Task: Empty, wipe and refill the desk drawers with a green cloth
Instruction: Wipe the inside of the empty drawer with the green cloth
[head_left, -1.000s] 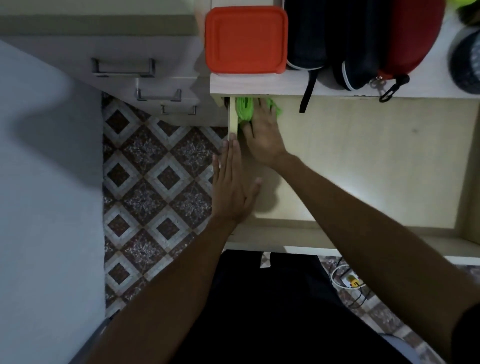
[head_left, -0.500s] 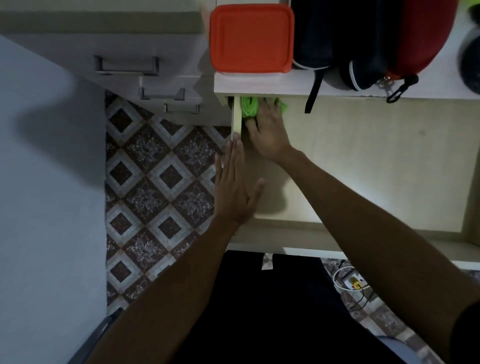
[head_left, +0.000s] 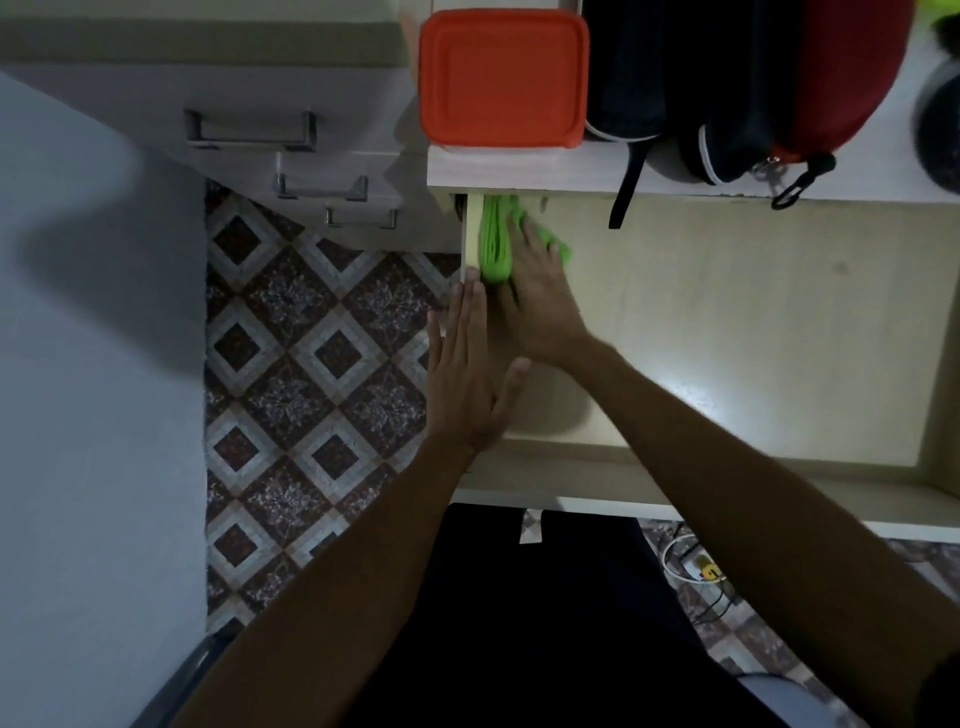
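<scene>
Head view — green cloth (head_left: 496, 244) still pressed in drawer (head_left: 727, 322) corner, hands unmoved.

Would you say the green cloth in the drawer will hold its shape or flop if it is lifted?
The green cloth lies bunched in folds under the right hand, so it would probably flop. It looks thin, so likely light. On the smooth drawer floor it should slide easily.

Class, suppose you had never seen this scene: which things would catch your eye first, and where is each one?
The bright green cloth stands out most, pressed by the right hand into the far left corner of the open drawer. Next comes the orange lid on the desk top just above that corner. The left hand lies flat on the drawer's left wall.
</scene>
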